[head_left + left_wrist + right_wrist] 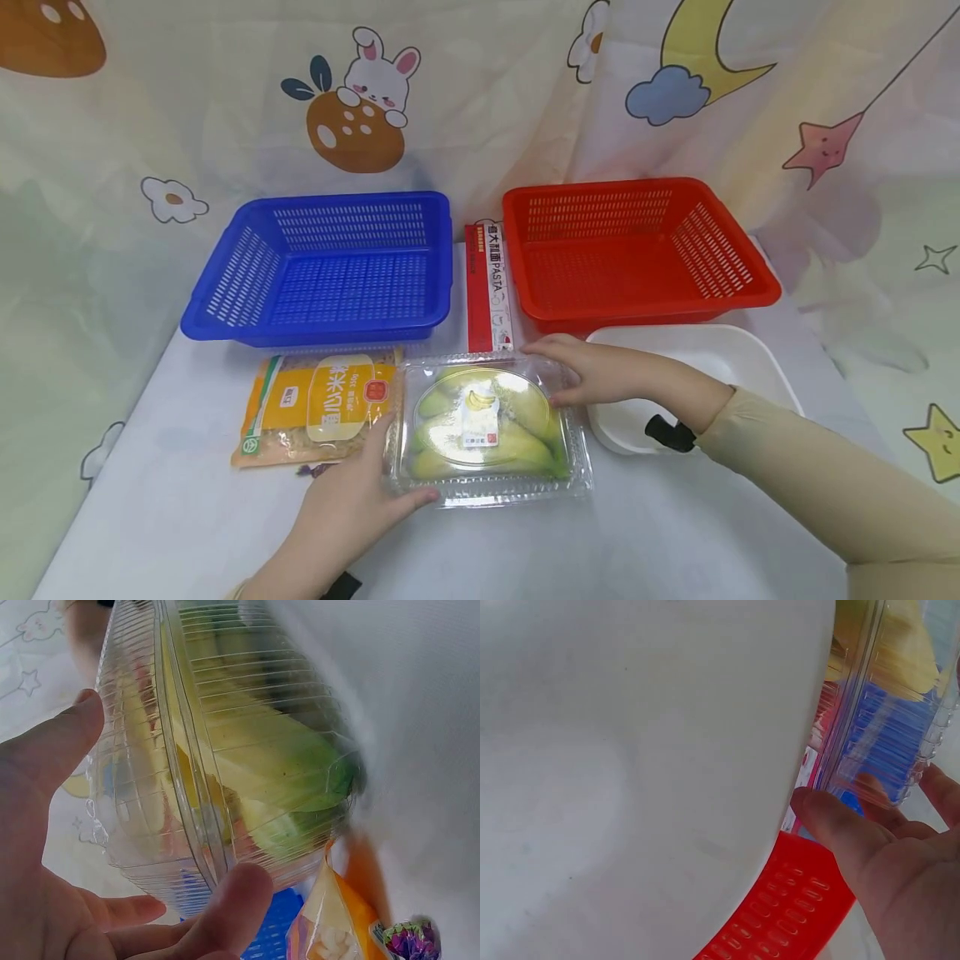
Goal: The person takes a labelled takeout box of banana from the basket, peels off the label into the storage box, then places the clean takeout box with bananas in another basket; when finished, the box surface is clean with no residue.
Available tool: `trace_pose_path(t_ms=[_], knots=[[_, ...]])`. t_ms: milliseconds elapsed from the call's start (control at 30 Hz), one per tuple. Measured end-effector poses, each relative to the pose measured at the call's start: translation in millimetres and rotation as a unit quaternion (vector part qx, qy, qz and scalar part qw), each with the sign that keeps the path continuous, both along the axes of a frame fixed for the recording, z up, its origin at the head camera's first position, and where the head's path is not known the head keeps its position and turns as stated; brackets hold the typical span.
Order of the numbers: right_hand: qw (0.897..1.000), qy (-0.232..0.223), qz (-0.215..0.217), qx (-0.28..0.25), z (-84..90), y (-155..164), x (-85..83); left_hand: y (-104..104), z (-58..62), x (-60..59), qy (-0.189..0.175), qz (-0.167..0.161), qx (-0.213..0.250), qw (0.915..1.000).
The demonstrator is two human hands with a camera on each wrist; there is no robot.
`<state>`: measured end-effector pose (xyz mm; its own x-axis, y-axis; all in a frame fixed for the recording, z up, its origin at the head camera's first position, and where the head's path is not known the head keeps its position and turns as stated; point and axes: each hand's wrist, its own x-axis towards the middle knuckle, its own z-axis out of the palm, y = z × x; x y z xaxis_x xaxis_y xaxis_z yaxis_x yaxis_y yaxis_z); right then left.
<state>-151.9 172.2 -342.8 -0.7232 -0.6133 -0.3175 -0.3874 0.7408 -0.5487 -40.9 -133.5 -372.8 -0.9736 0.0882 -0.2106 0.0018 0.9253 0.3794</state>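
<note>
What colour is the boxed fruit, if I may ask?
The fruit is yellow and green, best seen in the head view.

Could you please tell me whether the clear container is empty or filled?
Filled: yellow-green fruit shows through the clear container in every view.

Behind the right hand [592,371], a plain, pale beige long sleeve [802,492] begins beside the near rim of the white tub [738,358] and widens rightward from it, creased crosswise; a small black block [670,434] at the wrist overlaps that rim. Well left of the tub, behind the left hand [356,487], show another black piece [342,587] and a sliver of beige cuff [236,592].
</note>
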Motion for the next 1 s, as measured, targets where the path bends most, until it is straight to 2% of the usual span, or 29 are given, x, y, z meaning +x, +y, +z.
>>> trace_pose_path(t_ms=[300, 600, 667, 867, 1000], knots=[[1.000, -0.016, -0.014, 0.009, -0.5, -0.3, -2.2, 2.0, -2.5, -4.6, 0.003, 0.003, 0.010, 0.9999], [1.000, -0.009, -0.016, 0.011, -4.2, 0.1, -1.7, 3.1, -3.0, -4.0, 0.003, 0.006, 0.012, 0.9999], [1.000, 0.010, -0.013, 0.018, -3.0, -1.7, 0.3, 3.5, -3.6, -3.7, 0.008, 0.004, 0.012, 0.9999], [0.992, 0.125, 0.013, 0.031, 9.9, -19.9, 14.7, 3.6, -5.6, -2.8, 0.019, 0.001, 0.011, 0.9998], [0.989, 0.144, 0.027, 0.031, 15.2, -35.0, 26.7, 4.0, -5.2, -2.7, 0.019, 0.002, 0.009, 0.9998]])
